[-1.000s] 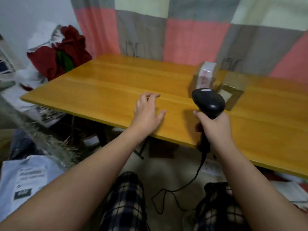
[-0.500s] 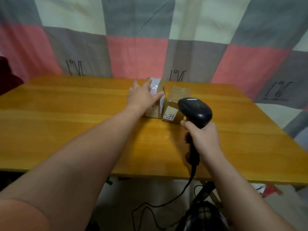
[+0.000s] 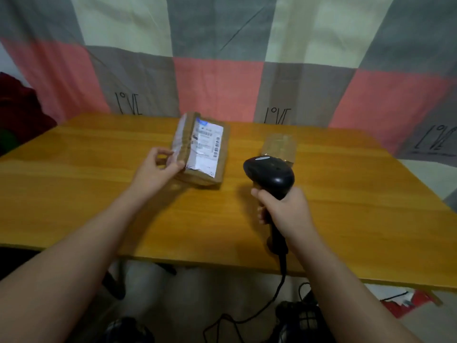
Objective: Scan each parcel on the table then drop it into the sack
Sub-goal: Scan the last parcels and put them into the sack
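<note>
Patchwork cloth (image 3: 222, 58) of grey, pink and cream squares hangs behind a wooden table (image 3: 74, 199), over which a person stretches both bare arms. Their left hand (image 3: 155, 170) grips a brown cardboard parcel (image 3: 201, 154) by its near left corner, thumb on top and fingers curled against the taped side. The parcel is tilted so that its white shipping label (image 3: 207, 142), barcode and all, faces up, and its lower edge appears to rest on the table. Well to the right of that hand, the right hand (image 3: 284, 211) is wrapped around the handle of a black handheld scanner (image 3: 269, 177), whose head points forward and slightly left. A black cable (image 3: 282, 276) drops from the handle past the table edge and loops on the floor. Just beyond the right hand, partly hidden by the scanner's head, a second, smaller taped parcel (image 3: 278, 144) sits on the table. Dark red fabric (image 3: 17, 112) shows far to the left of the left hand.
</note>
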